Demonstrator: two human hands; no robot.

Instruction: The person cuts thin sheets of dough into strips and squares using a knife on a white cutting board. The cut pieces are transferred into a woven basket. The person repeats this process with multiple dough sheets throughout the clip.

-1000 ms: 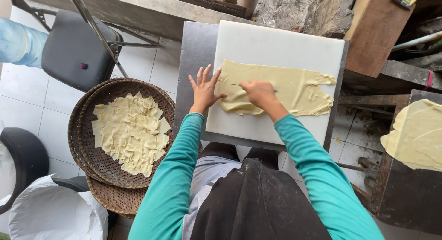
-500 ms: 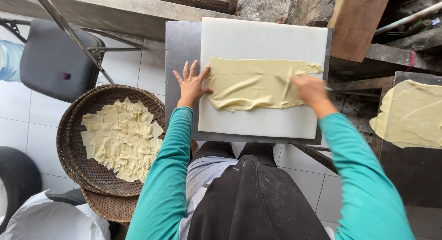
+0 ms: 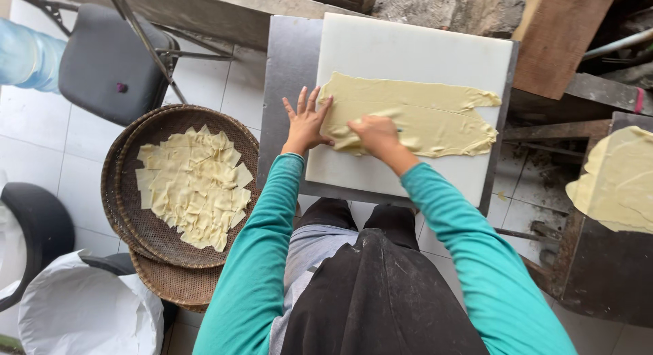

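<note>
1. The left hand (image 3: 306,123) lies flat with its fingers spread wide, gripping nothing; palm and fingertips press the left end of the dough sheet (image 3: 415,117) where it meets the board.
2. The right hand (image 3: 373,134) is curled into a loose fist on the lower left part of the dough sheet, just beside the left hand. Something thin and dark shows at its knuckles, but I cannot tell whether it clasps a tool.
3. Far left, a grey padded chair (image 3: 109,62) with a thin metal frame stands on white floor tiles, and a white plastic sack (image 3: 88,314) sags below it.
4. A round woven basket tray (image 3: 136,219), brown and coarse in weave, sits on a second like it. It holds a heap of cut dough squares (image 3: 190,188), pale yellow, thin and overlapping.
5. A white cutting board (image 3: 408,49), smooth and rectangular, rests on a dull grey metal table (image 3: 289,69).
6. The dough sheet is on the board's middle: thin, pale yellow, soft, with ragged edges. Its long axis runs left to right across the board, the right end notched and uneven, pointing toward the board's right edge.
7. Both sleeves are teal knit; a dark apron covers the lap.
8. Far right, another dough sheet (image 3: 619,181), rounded and pale, drapes over a dark stand (image 3: 598,273), well apart from the board.
</note>
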